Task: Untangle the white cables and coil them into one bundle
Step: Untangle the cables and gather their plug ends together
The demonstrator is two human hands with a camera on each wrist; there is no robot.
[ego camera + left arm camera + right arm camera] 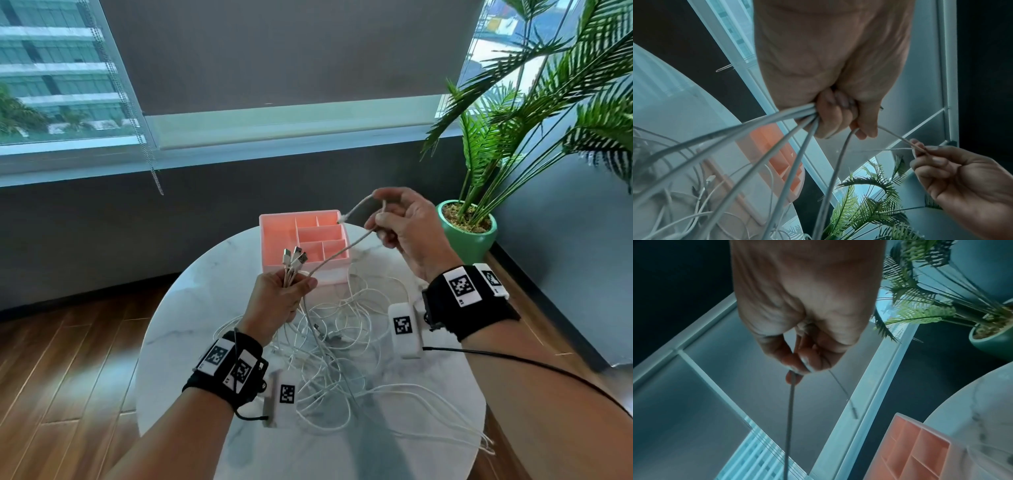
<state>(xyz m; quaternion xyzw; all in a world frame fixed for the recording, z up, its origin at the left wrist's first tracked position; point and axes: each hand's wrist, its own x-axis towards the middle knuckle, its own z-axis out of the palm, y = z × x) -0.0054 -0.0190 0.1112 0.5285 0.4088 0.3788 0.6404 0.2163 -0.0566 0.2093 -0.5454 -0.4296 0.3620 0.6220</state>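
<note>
A tangle of white cables (pixel 339 346) lies on the round marble table (pixel 191 308). My left hand (pixel 287 291) is raised above it and grips several cable ends, whose USB plugs (pixel 294 258) stick up out of the fist. In the left wrist view the gripped cables (pixel 777 139) fan out downward from that hand (pixel 838 116). One white cable (pixel 339 253) runs from the left fist up to my right hand (pixel 387 222), which pinches it near its end; the plug tip (pixel 343 217) hangs free. The right wrist view shows the pinching fingers (pixel 805 360) and the cable (pixel 790 410).
A pink compartment organizer (pixel 305 240) stands at the table's far side, just behind both hands. A potted palm in a green pot (pixel 469 233) sits on the floor to the right. Window and blind lie beyond. Wooden floor surrounds the table.
</note>
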